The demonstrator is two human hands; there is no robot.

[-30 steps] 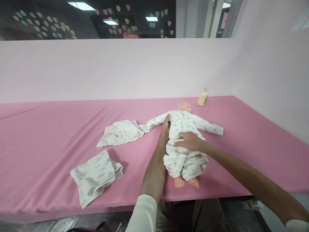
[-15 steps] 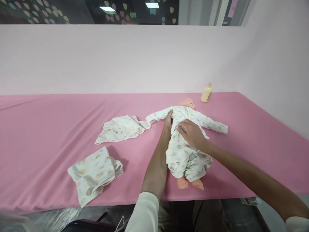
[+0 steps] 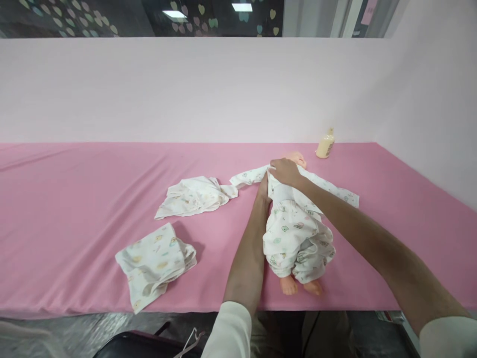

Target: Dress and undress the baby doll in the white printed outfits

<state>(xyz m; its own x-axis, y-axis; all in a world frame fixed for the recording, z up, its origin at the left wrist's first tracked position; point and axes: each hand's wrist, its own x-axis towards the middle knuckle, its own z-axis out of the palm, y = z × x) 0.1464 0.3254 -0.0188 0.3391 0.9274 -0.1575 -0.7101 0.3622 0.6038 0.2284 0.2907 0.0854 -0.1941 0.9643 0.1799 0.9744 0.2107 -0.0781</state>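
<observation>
A baby doll (image 3: 297, 158) lies on its back, dressed in a white patterned baby shirt (image 3: 333, 191) and matching trousers (image 3: 288, 236). Its arms are spread inside the sleeves, and its bare feet (image 3: 288, 285) point towards me. My left hand (image 3: 265, 188) is against the side of the doll's chest, at the shirt's edge below the armpit; its fingers are hidden. Across the upper chest, my right hand (image 3: 285, 172) has its fingers curled over the shirt near the shoulder by my left hand. Below it, the doll's white middle (image 3: 283, 193) shows.
A crumpled white patterned cloth (image 3: 196, 197) touches the end of the left-hand sleeve. Nearer the front edge lies a folded patterned cloth (image 3: 156, 263). A pale yellow pump bottle (image 3: 325, 144) stands near the wall (image 3: 186, 89) on the pink table cover (image 3: 82, 214).
My right hand has moved up from the doll's belly to its upper chest and shoulder. My left hand stays at the doll's side. The view has shifted slightly.
</observation>
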